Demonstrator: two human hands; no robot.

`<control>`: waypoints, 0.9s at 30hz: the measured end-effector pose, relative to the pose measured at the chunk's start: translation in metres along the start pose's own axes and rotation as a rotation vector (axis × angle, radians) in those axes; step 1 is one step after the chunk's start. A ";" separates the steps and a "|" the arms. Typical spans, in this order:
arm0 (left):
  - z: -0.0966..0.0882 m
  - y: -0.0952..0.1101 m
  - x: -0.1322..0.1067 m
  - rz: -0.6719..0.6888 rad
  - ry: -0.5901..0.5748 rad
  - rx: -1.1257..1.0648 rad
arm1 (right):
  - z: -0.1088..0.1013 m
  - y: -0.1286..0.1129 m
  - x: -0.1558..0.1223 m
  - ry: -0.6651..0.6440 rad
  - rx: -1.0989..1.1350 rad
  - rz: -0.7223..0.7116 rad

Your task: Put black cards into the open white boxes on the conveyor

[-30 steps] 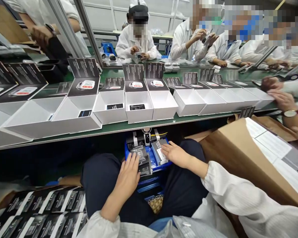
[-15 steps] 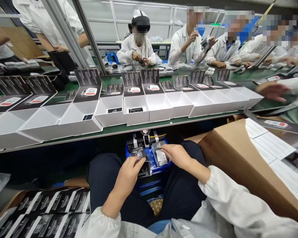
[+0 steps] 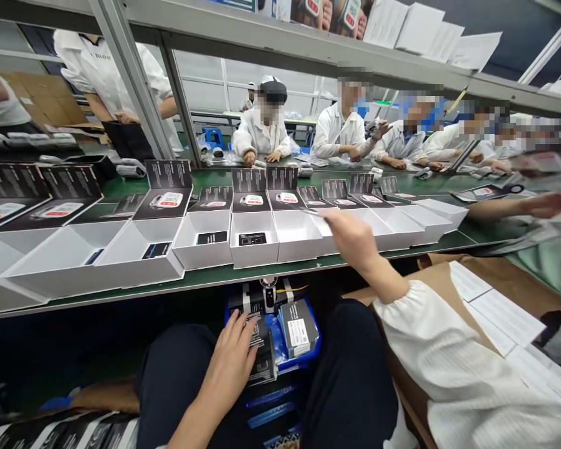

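Note:
My right hand [image 3: 355, 240] is raised over the row of white open boxes [image 3: 297, 243], pinching a thin dark card [image 3: 312, 212] seen nearly edge-on. Lower down, my left hand [image 3: 231, 346] lies with fingers spread on a stack of black printed cards [image 3: 260, 368] in a blue bin [image 3: 314, 346]. Beside it in the bin is a stack of dark grey cards [image 3: 297, 327] with a white label. Black cards lie inside several boxes, one of them a black card [image 3: 252, 239] in the box left of my right hand.
A small white device [image 3: 270, 296] stands at the bin's back. An open cardboard carton [image 3: 421, 374] with white sheets [image 3: 505, 312] is at my right. Banded black packs [image 3: 98, 430] lie low left. A metal shelf beam [image 3: 271, 43] crosses above; co-workers sit across the bench.
My right hand has lifted from the grey card stack up to the boxes with a thin card. My left hand has spread onto the black card stack. The view has tilted up.

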State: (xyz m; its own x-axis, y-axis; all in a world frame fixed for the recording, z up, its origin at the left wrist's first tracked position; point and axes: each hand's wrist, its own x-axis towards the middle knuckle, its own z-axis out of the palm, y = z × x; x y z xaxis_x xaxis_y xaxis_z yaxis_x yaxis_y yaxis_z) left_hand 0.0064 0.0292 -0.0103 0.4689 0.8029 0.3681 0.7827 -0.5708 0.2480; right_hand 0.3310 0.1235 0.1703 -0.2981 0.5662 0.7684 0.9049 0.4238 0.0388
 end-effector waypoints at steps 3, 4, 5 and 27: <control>0.022 -0.011 -0.018 -0.079 -0.293 0.094 | 0.018 -0.020 -0.002 -0.218 -0.009 -0.062; 0.024 -0.011 -0.020 -0.082 -0.367 0.110 | 0.020 -0.030 -0.011 -0.221 0.004 -0.063; 0.023 -0.010 -0.021 -0.074 -0.423 0.118 | 0.020 -0.042 -0.023 -0.211 0.032 -0.057; -0.036 0.035 -0.030 0.154 0.113 -0.240 | 0.060 -0.117 -0.205 -0.760 -0.005 -0.265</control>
State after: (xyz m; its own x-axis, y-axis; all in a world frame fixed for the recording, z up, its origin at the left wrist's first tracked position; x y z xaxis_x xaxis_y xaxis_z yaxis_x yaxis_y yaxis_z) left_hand 0.0047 -0.0211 0.0198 0.5157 0.6870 0.5120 0.5805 -0.7196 0.3809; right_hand 0.2678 -0.0005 -0.0301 -0.6266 0.7743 0.0889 0.7760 0.6092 0.1633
